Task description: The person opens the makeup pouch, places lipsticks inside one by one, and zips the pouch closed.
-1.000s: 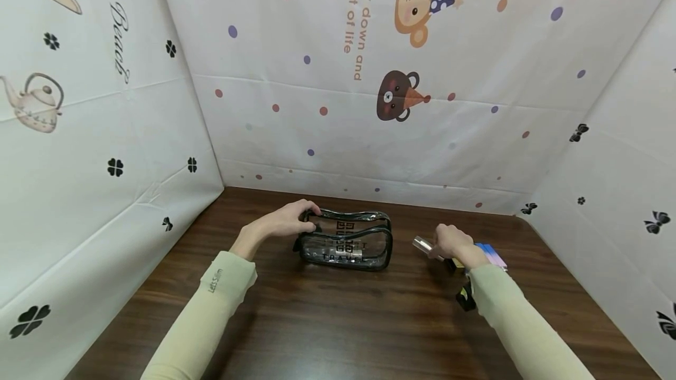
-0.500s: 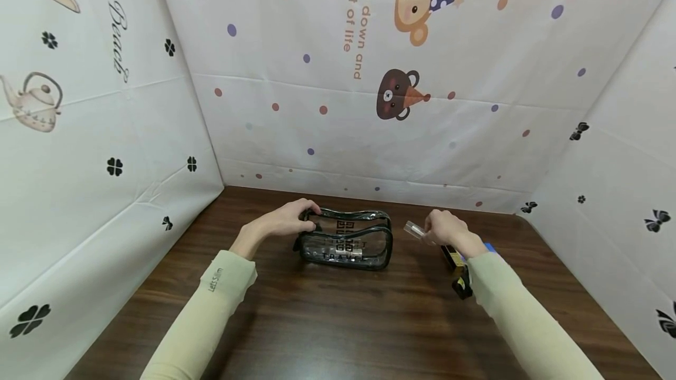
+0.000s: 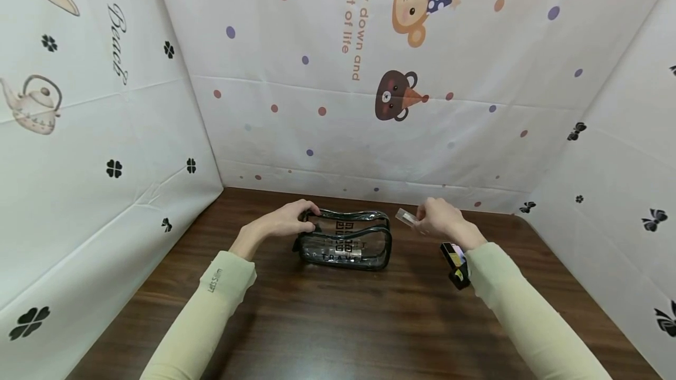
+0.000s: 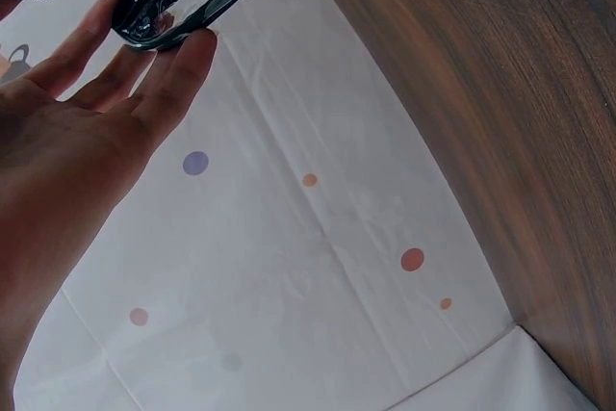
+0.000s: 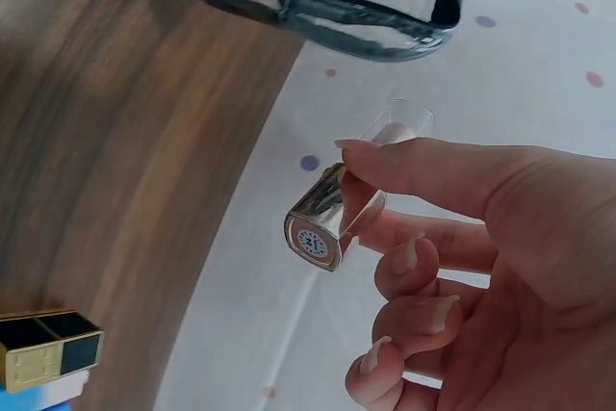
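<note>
A clear travel pouch [image 3: 344,239] with black trim stands on the table, its top open between two raised edges. My left hand [image 3: 282,220] grips its left end, thumb in front and fingers behind the rim; the left wrist view shows fingertips on the black edging [image 4: 159,43]. Inside the pouch lies a small silvery piece [image 3: 352,254]. My right hand [image 3: 439,216] pinches a lipstick tube [image 5: 318,223] between thumb and index finger. The tube has a shiny metallic base with a round label and a clear end that points toward the pouch's right end.
Right of the pouch, below my right wrist, lie a black-and-gold case [image 5: 48,344] and a black piece with a yellow mark [image 3: 459,277]. White printed cloth walls [image 3: 264,145] border the dark wooden table [image 3: 338,321] at the back and both sides.
My right hand has lifted the lipstick tube away from the items on the right and carried it left and back toward the pouch. The left hand and pouch have stayed put.
</note>
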### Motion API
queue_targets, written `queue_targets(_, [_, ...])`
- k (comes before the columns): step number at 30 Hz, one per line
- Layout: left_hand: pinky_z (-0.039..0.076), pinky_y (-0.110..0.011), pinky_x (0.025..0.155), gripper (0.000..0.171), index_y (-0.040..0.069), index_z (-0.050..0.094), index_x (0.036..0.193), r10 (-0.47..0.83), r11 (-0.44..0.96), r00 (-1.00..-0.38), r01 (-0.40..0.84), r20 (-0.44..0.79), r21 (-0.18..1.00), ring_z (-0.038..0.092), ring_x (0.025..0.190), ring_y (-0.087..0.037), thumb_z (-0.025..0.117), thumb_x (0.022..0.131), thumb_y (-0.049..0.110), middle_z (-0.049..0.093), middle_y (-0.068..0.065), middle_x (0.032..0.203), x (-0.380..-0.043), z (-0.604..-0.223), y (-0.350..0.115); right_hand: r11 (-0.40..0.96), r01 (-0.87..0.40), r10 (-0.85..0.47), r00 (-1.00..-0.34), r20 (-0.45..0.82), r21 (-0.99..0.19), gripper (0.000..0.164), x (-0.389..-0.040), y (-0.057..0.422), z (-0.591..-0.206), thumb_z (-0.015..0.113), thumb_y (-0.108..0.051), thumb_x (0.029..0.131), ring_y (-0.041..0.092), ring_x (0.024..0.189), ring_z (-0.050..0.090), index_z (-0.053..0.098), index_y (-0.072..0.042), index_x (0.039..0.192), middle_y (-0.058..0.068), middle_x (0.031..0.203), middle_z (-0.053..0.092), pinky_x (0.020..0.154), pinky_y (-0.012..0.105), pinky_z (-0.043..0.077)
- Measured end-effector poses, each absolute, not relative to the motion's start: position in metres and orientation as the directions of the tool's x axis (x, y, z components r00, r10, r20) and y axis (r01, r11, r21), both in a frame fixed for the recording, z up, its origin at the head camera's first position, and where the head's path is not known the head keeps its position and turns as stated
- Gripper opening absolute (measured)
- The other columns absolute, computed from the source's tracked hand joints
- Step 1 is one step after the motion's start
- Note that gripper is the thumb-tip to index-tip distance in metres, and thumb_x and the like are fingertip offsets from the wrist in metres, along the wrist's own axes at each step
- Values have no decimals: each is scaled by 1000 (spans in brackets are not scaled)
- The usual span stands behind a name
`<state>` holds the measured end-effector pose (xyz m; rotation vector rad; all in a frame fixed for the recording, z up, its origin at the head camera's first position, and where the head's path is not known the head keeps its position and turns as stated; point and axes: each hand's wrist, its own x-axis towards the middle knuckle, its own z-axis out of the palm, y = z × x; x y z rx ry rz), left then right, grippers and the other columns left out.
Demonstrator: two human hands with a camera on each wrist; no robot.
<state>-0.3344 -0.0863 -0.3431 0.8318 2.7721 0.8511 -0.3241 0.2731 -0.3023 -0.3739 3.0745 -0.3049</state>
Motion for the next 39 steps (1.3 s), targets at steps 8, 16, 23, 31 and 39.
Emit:
queue_targets(8, [38, -40, 89, 36, 18, 49, 122, 545, 692, -838, 471, 31, 548, 44, 114, -21, 52, 87, 28, 43, -3, 130, -335, -342, -87, 944, -263, -267, -964, 8, -198, 13, -325, 258, -290, 67, -28, 77, 17, 57, 48, 66, -16, 71, -1, 67, 60, 50, 31, 35])
queue_targets(16, [38, -40, 88, 36, 18, 49, 121, 552, 685, -833, 476, 33, 551, 45, 114, -21, 52, 87, 29, 44, -3, 129, -335, -343, -87, 922, -321, -322, -946, 32, -217, 16, -324, 238, -284, 67, -28, 78, 15, 54, 47, 68, -12, 78, 0, 67, 61, 48, 28, 34])
queue_targets(23, [38, -41, 89, 36, 18, 49, 121, 551, 683, -834, 476, 36, 554, 44, 115, -21, 52, 87, 28, 43, -3, 130, -335, -342, -87, 898, -377, -373, -926, 60, -229, 15, -323, 220, -281, 68, -28, 78, 13, 52, 45, 68, -13, 77, -1, 68, 61, 47, 26, 34])
queue_targets(31, [37, -41, 89, 35, 17, 49, 121, 544, 687, -838, 469, 35, 556, 44, 114, -21, 53, 88, 25, 43, -4, 130, -335, -341, -86, 863, -447, -436, -894, 103, -236, 15, -324, 199, -282, 70, -27, 77, 13, 52, 46, 67, -12, 77, 0, 69, 61, 48, 25, 36])
queue_targets(39, [38, -40, 88, 35, 18, 49, 121, 542, 688, -839, 469, 37, 554, 45, 112, -20, 53, 87, 25, 43, -3, 130, -335, -343, -86, 856, -474, -462, -880, 107, -207, 15, -323, 183, -285, 69, -29, 78, 13, 52, 45, 65, -15, 75, -1, 69, 57, 48, 25, 35])
